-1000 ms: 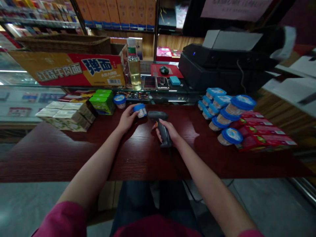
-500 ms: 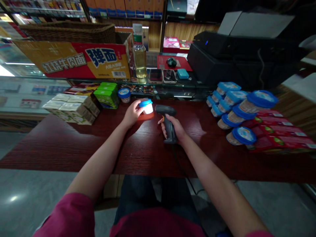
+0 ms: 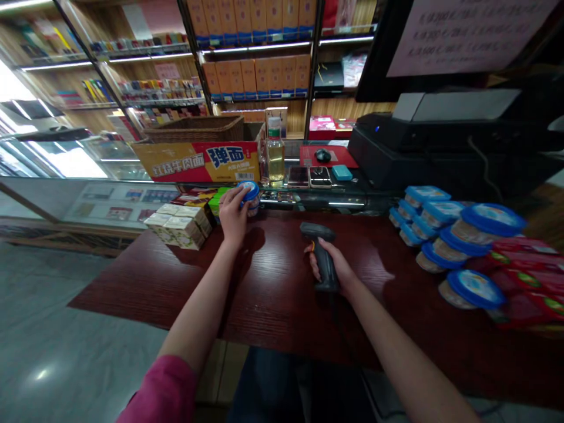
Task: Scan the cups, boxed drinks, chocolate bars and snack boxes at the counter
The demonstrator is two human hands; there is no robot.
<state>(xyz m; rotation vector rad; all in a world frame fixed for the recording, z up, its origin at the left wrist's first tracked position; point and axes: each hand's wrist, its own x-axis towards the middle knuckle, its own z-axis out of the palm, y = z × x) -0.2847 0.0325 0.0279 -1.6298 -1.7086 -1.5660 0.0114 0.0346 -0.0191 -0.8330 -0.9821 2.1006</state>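
Observation:
At the back of the dark wooden counter, my left hand [image 3: 233, 216] has its fingers curled over a round clear tub with a blue lid [image 3: 250, 192]. The hand hides part of it, and I cannot make out whether a second tub sits under or behind it. Just left of the hand are green boxes [image 3: 217, 202], partly covered. My right hand [image 3: 338, 265] is wrapped round the handle of a dark grey barcode scanner [image 3: 325, 258], held above the middle of the counter with its head towards the left.
Cream cartons [image 3: 178, 226] stand at the counter's left. Stacked blue-lidded tubs [image 3: 469, 244] and red packs [image 3: 529, 282] fill the right. Behind are a noodle carton [image 3: 189, 163], a bottle [image 3: 276, 155], phones [image 3: 319, 176] and a mouse [image 3: 323, 155]. The scanner's cable hangs towards me.
My left hand has carried the tub left and back, out of the scanner's light, to beside the green boxes. The bright light has gone. My view has tilted up; the right hand still grips the scanner.

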